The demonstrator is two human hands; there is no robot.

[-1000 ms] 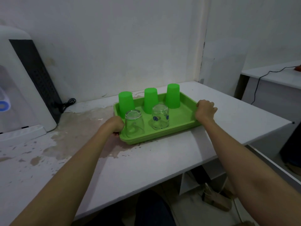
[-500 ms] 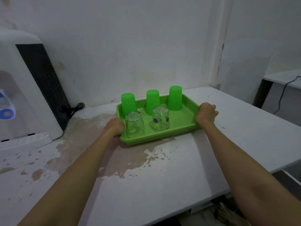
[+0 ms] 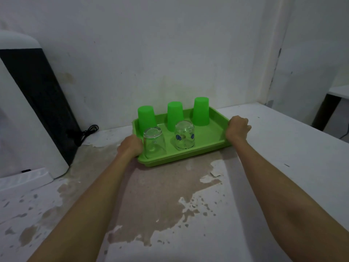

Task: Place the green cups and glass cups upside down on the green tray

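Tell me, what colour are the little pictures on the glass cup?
Blue, on the right glass cup, seen in the head view.

Three bright green cups (image 3: 175, 116) and a green tray (image 3: 211, 133) are seen; blue motifs mark one clear glass (image 3: 184, 136); the white bench (image 3: 294, 148) is blotched brown.

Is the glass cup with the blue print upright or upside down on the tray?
Upside down: the printed glass cup stands on the green tray, its thick base on top and mouth down.

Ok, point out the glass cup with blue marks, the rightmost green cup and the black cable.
glass cup with blue marks (image 3: 184, 136): head view, middle of its side wall.
rightmost green cup (image 3: 201, 111): head view, middle of its side.
black cable (image 3: 87, 131): head view, the coiled part.
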